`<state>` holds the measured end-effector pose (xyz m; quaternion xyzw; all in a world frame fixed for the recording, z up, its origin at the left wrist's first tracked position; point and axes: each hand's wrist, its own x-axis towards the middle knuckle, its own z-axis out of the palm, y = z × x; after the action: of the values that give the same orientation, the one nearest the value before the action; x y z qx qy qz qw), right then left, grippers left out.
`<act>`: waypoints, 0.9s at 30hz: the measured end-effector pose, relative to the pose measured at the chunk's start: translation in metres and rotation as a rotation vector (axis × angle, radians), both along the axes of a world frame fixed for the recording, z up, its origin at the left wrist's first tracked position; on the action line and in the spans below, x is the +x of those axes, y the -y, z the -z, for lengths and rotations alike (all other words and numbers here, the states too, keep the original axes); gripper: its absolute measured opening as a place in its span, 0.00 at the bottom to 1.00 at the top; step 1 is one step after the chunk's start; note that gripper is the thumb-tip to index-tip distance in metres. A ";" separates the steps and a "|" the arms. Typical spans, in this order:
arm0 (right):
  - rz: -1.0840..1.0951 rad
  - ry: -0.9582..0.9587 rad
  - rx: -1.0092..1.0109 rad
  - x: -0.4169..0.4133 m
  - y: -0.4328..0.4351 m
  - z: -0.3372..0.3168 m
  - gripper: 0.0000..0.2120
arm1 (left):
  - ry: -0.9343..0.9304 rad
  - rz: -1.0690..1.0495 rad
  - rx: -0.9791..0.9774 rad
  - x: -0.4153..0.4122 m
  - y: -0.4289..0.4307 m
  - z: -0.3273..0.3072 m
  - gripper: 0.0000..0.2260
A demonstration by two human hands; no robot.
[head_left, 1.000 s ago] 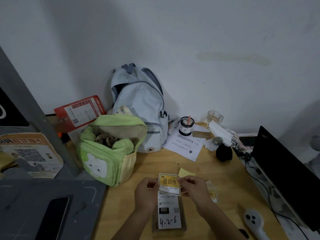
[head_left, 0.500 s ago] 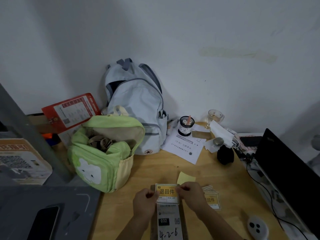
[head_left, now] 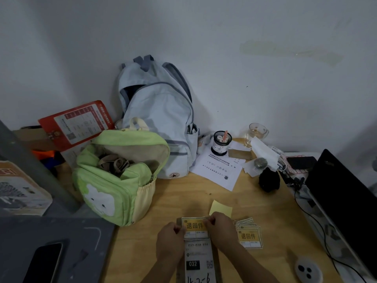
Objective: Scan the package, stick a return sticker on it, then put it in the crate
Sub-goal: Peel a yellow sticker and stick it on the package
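Observation:
A narrow package [head_left: 201, 262] with a white shipping label marked 032 lies on the wooden desk [head_left: 183, 197] at the bottom centre. A yellow return sticker [head_left: 194, 227] rests across its far end. My left hand [head_left: 170, 240] pinches the sticker's left edge and my right hand [head_left: 220, 225] pinches its right edge. A small stack of the same yellow stickers [head_left: 248, 235] lies just right of my right hand. No crate shows in this view.
A green bag [head_left: 118, 180] and a pale blue backpack [head_left: 159, 119] stand at the back left. A yellow note [head_left: 221, 208], printed paper [head_left: 219, 170], pen cup [head_left: 221, 142], glass [head_left: 257, 132], black laptop [head_left: 344, 197] with cables and a white scanner [head_left: 308, 270] fill the right. A phone [head_left: 44, 262] lies on the grey surface at left.
Both hands have lowered the sticker from above the package onto its far end. The view has shifted slightly, so the hands sit lower in the frame.

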<state>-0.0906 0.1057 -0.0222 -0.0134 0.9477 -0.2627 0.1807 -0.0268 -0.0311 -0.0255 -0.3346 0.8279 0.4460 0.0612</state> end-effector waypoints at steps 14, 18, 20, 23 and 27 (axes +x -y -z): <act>-0.019 -0.039 0.016 -0.002 0.000 0.003 0.16 | 0.035 0.112 -0.186 -0.003 -0.003 -0.001 0.07; 0.059 -0.078 -0.020 0.005 0.000 0.006 0.11 | 0.040 0.126 -0.211 -0.004 -0.004 0.002 0.07; 0.140 -0.128 -0.061 0.009 -0.001 0.006 0.13 | 0.046 0.101 -0.207 -0.003 -0.004 0.003 0.07; 0.044 -0.193 0.030 0.012 0.000 0.007 0.20 | 0.036 0.007 -0.162 -0.002 0.000 0.003 0.11; -0.113 -0.210 0.178 0.022 0.005 0.009 0.20 | -0.049 0.062 -0.163 -0.003 0.000 0.006 0.05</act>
<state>-0.0687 0.1008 -0.0309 -0.0779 0.9787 -0.1640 0.0955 -0.0299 -0.0309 -0.0311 -0.3015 0.8727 0.3831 0.0272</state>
